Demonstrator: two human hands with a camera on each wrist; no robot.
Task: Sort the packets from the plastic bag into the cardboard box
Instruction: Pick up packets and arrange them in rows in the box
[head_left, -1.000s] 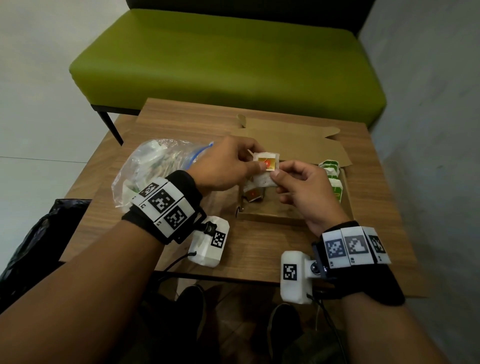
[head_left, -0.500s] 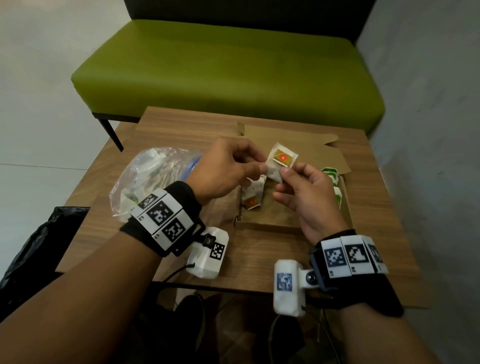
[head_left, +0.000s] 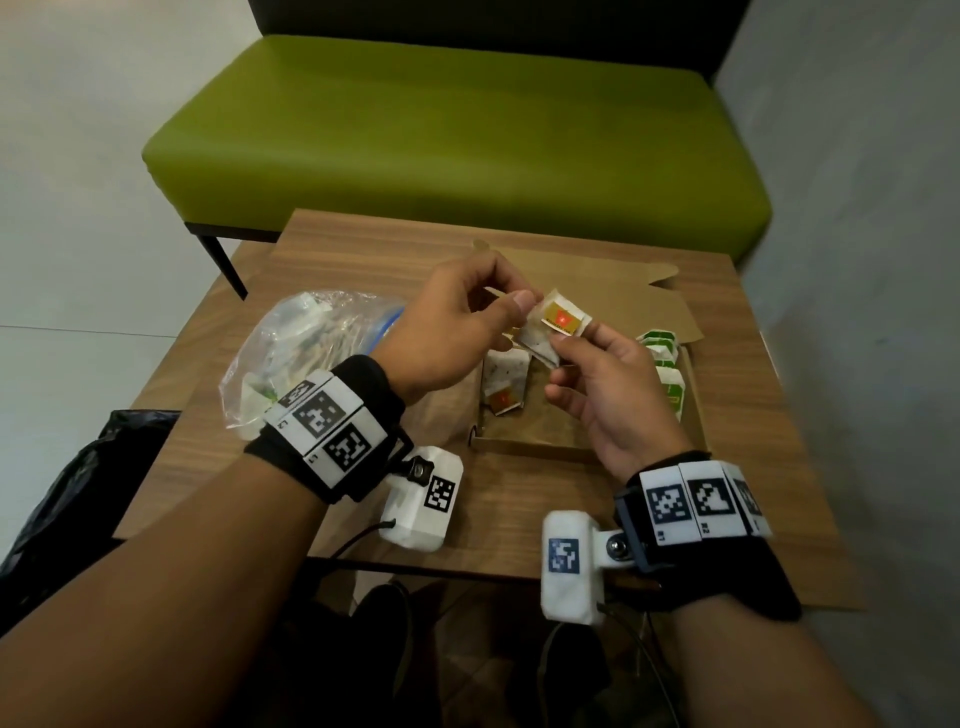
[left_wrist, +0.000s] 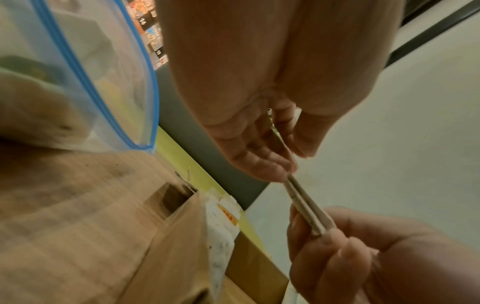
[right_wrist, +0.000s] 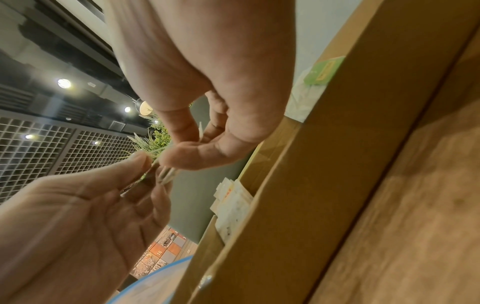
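Observation:
Above the open cardboard box (head_left: 535, 447), both hands hold white packets with a red-and-yellow label (head_left: 558, 325). My left hand (head_left: 498, 312) pinches their left edge between thumb and forefinger. My right hand (head_left: 571, 338) pinches the lower right edge. The left wrist view shows two thin packets (left_wrist: 303, 203) pressed together edge-on between the two hands. Inside the box stand white red-labelled packets (head_left: 504, 384) at the left and green-labelled packets (head_left: 665, 364) at the right. The clear plastic bag (head_left: 301, 348) with a blue zip, holding several packets, lies left of the box.
The box and bag sit on a small wooden table (head_left: 363, 249). A green bench (head_left: 457, 130) stands behind it, against a grey wall on the right. A black bag (head_left: 62, 488) lies on the floor at the left. The box's lid flap (head_left: 613, 291) lies open at the back.
Both hands have lifted the red-labelled packets slightly up and away from the box, and the packets have tilted. The right hand's fingers have loosened from a tight curl.

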